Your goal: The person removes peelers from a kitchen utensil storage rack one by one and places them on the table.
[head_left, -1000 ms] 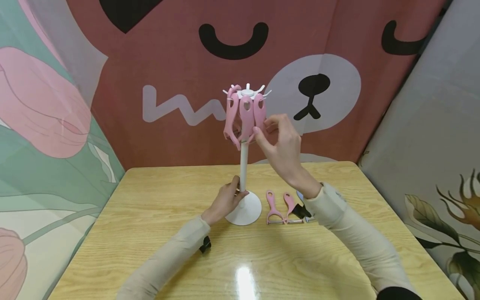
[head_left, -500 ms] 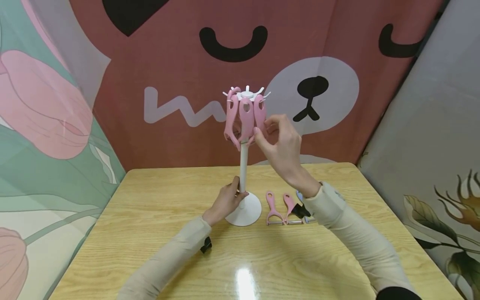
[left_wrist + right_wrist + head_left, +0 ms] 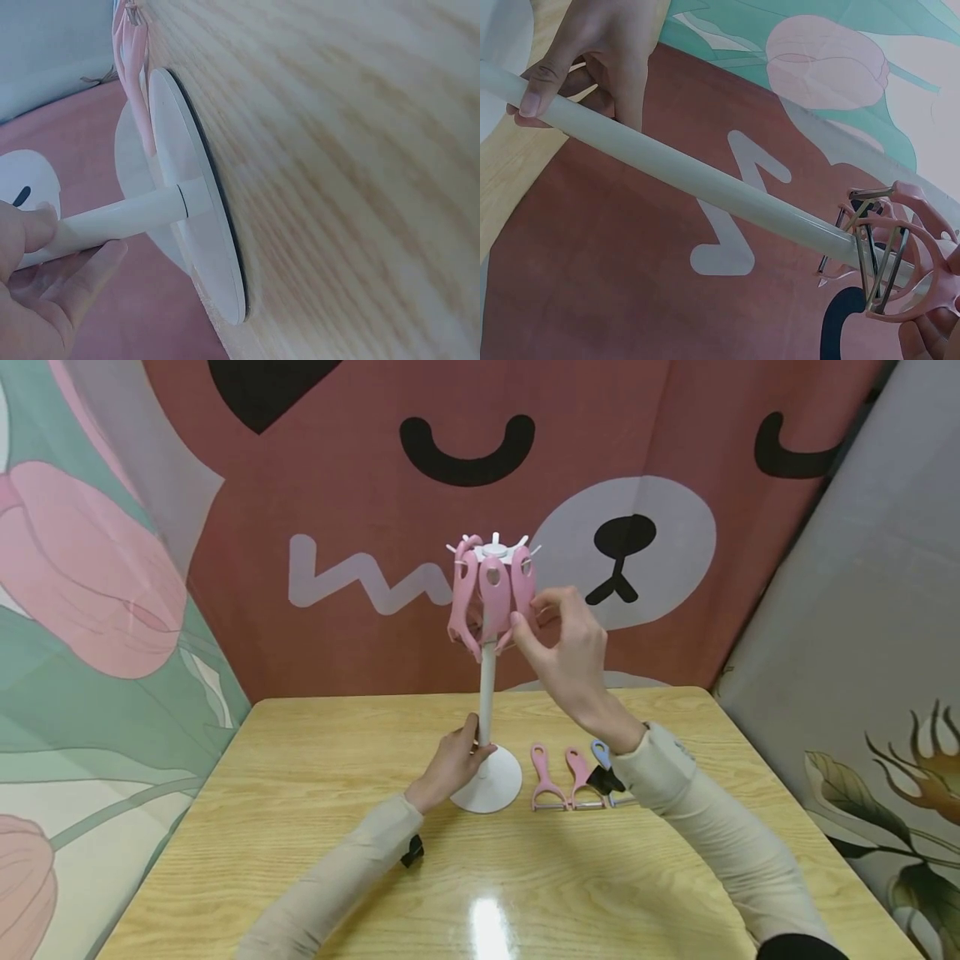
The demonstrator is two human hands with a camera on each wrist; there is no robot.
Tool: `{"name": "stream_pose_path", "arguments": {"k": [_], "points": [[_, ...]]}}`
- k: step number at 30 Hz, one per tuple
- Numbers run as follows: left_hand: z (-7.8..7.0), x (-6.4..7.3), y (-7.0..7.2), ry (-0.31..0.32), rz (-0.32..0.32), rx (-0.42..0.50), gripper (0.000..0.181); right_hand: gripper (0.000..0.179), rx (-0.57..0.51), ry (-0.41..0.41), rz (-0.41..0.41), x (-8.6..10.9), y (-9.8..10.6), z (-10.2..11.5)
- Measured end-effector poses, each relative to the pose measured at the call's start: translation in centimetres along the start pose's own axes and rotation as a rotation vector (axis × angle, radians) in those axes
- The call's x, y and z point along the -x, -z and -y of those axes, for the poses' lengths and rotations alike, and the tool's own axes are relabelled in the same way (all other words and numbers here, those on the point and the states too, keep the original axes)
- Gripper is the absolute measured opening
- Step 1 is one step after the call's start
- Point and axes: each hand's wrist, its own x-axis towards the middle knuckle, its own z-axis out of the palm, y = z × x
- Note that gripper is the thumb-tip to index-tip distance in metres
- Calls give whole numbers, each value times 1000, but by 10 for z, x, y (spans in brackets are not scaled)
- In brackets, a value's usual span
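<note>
The left hand (image 3: 447,766) grips the white stand (image 3: 488,685), centre; the right hand (image 3: 572,647) pinches 1 of 4 visible hung peelers (image 3: 522,585). Lower centre-right, 3 loose peelers (image 3: 577,765) seem left to hang.

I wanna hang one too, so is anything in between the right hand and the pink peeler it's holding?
No, nothing visible is. The right hand pinches that pink Y-peeler directly, near the top of the white hook stand. A neighbouring pink peeler hangs beside it, not in between.
</note>
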Motion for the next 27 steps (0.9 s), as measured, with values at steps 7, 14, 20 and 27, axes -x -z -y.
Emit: {"name": "stream_pose_path", "arguments": {"k": [7,14,20,27], "points": [[0,-1,0,19,20,6,26,23,-13,0,-19,1,0,0],[0,-1,0,25,22,-3,25,24,-21,2,-54,1,1,0],[1,-1,-1,30,17,3,27,24,-18,3,-52,2,1,-1],[-1,-1,0,40,32,2,26,24,-22,7,-50,4,3,-1]]}}
